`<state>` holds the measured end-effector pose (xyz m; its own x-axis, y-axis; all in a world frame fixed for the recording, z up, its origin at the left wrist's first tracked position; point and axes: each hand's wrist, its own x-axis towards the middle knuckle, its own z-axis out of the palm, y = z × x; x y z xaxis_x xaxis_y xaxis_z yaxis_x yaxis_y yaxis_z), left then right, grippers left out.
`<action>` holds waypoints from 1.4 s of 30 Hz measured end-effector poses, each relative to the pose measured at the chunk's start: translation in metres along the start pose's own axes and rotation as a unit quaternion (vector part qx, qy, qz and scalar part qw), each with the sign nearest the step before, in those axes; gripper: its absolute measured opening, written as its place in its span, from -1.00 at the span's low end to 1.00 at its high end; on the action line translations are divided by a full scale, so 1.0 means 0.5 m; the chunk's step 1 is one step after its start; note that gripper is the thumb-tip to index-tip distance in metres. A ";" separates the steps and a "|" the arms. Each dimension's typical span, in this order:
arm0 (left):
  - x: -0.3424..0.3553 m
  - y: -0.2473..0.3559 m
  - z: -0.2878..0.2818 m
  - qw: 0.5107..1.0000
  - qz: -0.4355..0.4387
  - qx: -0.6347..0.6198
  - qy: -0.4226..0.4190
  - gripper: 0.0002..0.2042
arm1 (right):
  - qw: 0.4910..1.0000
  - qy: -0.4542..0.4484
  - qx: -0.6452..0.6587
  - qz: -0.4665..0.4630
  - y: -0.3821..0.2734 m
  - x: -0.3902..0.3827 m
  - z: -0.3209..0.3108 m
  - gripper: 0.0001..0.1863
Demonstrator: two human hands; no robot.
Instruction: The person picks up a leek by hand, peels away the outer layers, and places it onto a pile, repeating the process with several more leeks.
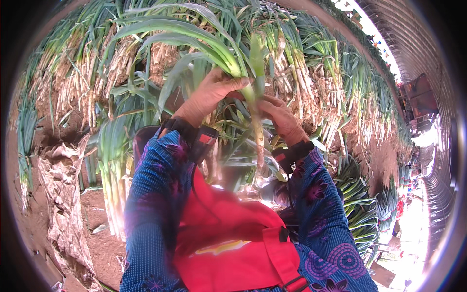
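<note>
A large green onion (256, 129) stands upright in front of me, its long leaves arching to the left and its pale root end pointing down. My left hand (209, 95) is closed round it where the leaves meet the stalk, the thumb lying across the front. Just to the right and a little lower, my right hand (282, 117) pinches at the same stalk beside a blurred upright leaf (256, 58). Its fingertips are partly smeared by motion, so whether it grips the stalk or a loose outer layer cannot be told.
Heaped green onions (296, 68) lie in rows across the far side. A pale bundle (111, 185) rests at the left, near a crumpled brown sheet (61, 190) on bare soil. More dark green leaves (357, 204) are piled at the right. A red apron (233, 243) covers my lap.
</note>
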<state>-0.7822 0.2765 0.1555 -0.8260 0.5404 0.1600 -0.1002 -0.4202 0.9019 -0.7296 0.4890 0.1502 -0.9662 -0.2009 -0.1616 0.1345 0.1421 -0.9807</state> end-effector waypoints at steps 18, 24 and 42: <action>-0.020 0.042 0.006 0.997 0.022 0.005 -0.075 -0.49 | 0.977 -0.114 -0.089 0.155 0.131 0.014 0.009 -0.78; -0.021 0.055 -0.014 0.997 0.067 0.014 -0.032 -0.50 | 0.972 -0.107 0.048 0.205 0.220 -0.020 -0.033 -0.78; -0.099 0.137 -0.259 0.937 0.186 -0.195 0.222 -0.79 | 0.676 0.204 -0.557 0.436 0.349 -0.400 -0.544 -0.41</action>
<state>-0.8201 0.1264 0.1575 -0.9847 -0.0159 0.1736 0.1165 -0.8007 0.5877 -0.5726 0.8178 0.0414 -0.6364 0.6833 -0.3579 0.6636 0.7215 0.1976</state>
